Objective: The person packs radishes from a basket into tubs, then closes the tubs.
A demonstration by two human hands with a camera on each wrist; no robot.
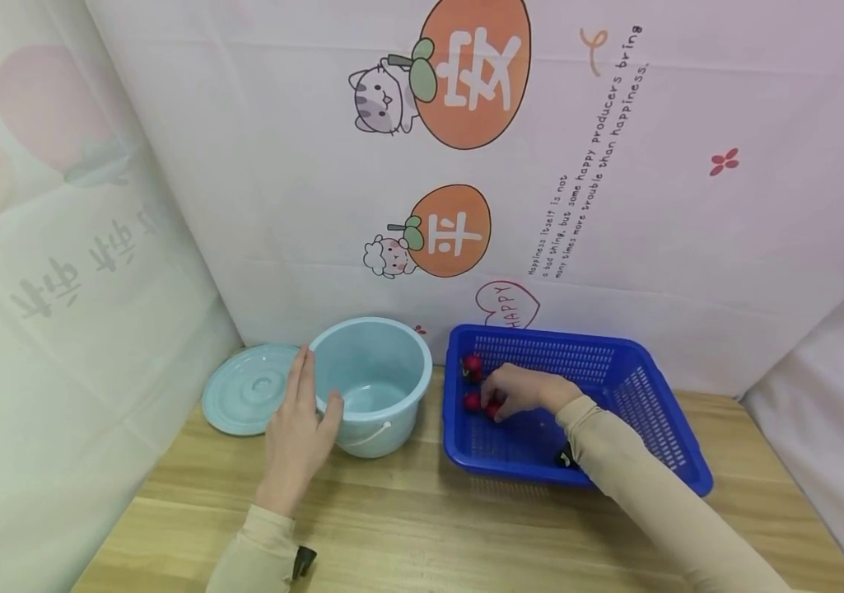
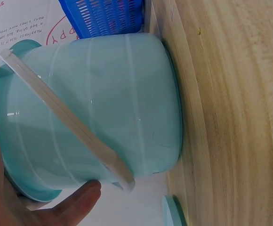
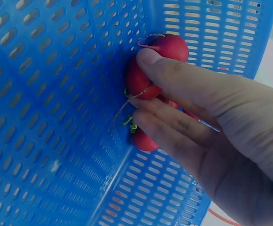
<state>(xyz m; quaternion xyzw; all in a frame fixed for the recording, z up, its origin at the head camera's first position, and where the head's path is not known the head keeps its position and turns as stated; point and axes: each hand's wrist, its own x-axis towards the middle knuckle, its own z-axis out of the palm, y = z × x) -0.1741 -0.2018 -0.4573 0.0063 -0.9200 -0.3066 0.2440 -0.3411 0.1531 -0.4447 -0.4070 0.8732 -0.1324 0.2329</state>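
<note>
A round red radish (image 3: 137, 80) with a thin root is pinched in the right grip (image 1: 516, 390), inside the blue slotted basket (image 1: 547, 356); two more radishes (image 1: 472, 368) lie toward its left wall. Left of it, a pale-blue bucket (image 1: 401, 422) stands upright, open-topped, the left grip (image 1: 301, 428) at its rim.

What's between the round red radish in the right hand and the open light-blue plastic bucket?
Straight across: another red radish, then the blue perforated plastic basket's left wall, then the bucket's rim. Nothing visible blocks going over them; the left hand is at the bucket's opposite side.
</note>
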